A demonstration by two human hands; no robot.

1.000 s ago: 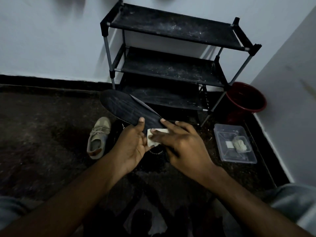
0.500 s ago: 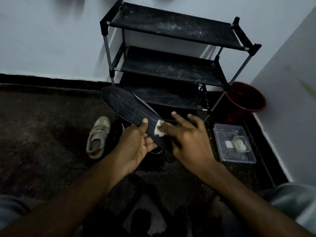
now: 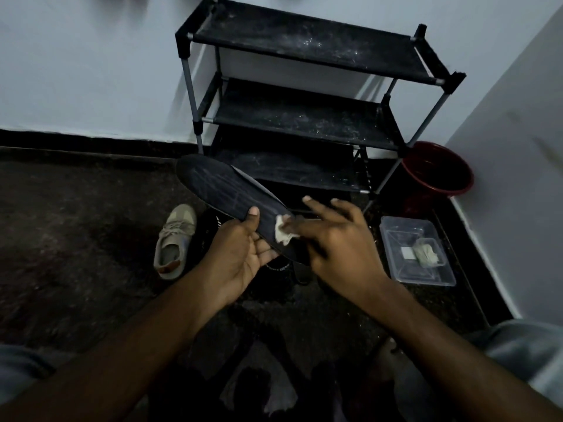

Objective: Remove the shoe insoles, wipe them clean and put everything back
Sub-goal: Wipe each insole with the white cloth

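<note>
Right hand (image 3: pixel 338 239) has slid the small white wipe (image 3: pixel 283 231) further up the long black foam insole (image 3: pixel 231 199), pinching it. Left hand (image 3: pixel 240 254) grips the insole's near end mid-air, centre scene; the thin insole could flex and slip under pressure

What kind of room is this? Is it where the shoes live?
Probably a shoe corner at home, maybe by an entryway. A bare three-shelf shoe rack stands against the wall, a tan shoe lies on the dark floor, and a red bucket sits in the corner.
</note>
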